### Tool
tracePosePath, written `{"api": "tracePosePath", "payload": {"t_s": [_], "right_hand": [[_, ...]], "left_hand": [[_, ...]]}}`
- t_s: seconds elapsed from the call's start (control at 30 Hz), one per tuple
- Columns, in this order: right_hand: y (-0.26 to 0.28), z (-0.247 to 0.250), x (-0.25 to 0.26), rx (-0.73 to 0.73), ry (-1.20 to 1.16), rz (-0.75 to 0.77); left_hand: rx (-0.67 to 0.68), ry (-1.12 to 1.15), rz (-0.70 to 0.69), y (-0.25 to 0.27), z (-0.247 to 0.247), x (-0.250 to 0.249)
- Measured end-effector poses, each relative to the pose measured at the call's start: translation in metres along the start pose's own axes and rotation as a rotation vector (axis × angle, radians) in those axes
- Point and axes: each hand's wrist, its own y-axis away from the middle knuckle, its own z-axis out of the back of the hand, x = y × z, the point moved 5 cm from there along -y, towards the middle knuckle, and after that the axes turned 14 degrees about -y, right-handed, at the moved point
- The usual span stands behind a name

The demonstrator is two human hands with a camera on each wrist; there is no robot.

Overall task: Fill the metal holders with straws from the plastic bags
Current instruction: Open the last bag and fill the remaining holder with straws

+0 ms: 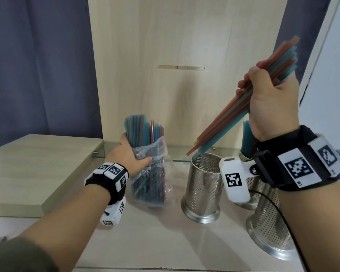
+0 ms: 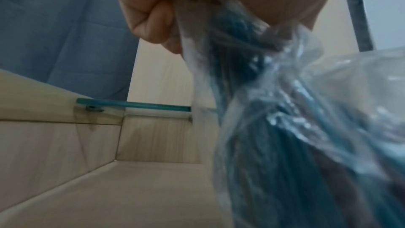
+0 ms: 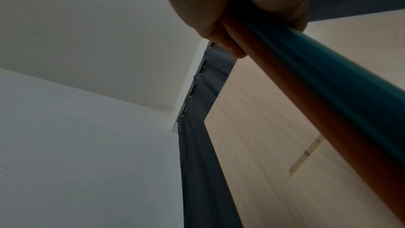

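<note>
My left hand [image 1: 130, 154] grips a clear plastic bag [image 1: 151, 173] of blue and red straws, standing upright on the table; the bag [image 2: 295, 110] fills the left wrist view below my curled fingers [image 2: 153, 18]. My right hand [image 1: 273, 99] holds a tilted bundle of red and blue straws [image 1: 234, 112], whose lower ends hang just above the rim of an empty perforated metal holder [image 1: 202, 185]. The same bundle [image 3: 317, 93] runs from my fist in the right wrist view. A second holder [image 1: 249, 154] behind my right wrist has blue straws in it. A third holder [image 1: 271, 228] stands at the right.
A raised wooden block [image 1: 37, 169] lies to the left of the bag. A glass shelf edge [image 1: 137, 152] and a wooden back panel [image 1: 185, 55] stand behind the holders. A black cable [image 1: 279, 209] runs from my right wrist past the third holder.
</note>
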Motion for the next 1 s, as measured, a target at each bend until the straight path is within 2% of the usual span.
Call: {"api": "tracePosePath", "payload": {"t_s": [0.1,0.17,0.27,0.37,0.5,0.6,0.67,0.83,1.0], "right_hand": [[-0.012,0.001,0.005,0.006,0.095,0.045],[-0.019,0.001,-0.003,0.053,0.204,0.015],[-0.018,0.002,-0.036,0.151,0.286,-0.134],[-0.008,0.017,-0.077,0.153,0.284,-0.284],[0.011,0.035,-0.114,0.139,0.345,-0.403],[0.023,0.044,-0.134,0.101,0.354,-0.467],[0.025,0.050,-0.145,0.107,0.441,-0.463],[0.026,0.060,-0.145,0.181,0.775,-0.398],[0.035,0.072,-0.152,0.248,0.906,-0.520]], "left_hand": [[0.102,-0.062,0.006,-0.002,-0.014,0.002],[0.142,-0.067,0.024,0.003,-0.025,0.002],[0.147,-0.074,0.009,0.010,-0.032,0.001],[0.131,-0.050,-0.030,0.008,-0.032,0.008],[0.131,-0.296,-0.044,0.007,-0.019,0.021],[0.091,-0.386,-0.029,0.010,-0.017,0.026],[0.063,-0.357,-0.027,0.014,-0.024,0.023],[-0.018,-0.069,-0.062,0.016,-0.037,0.011],[-0.010,-0.027,-0.057,0.013,-0.044,0.010]]}}
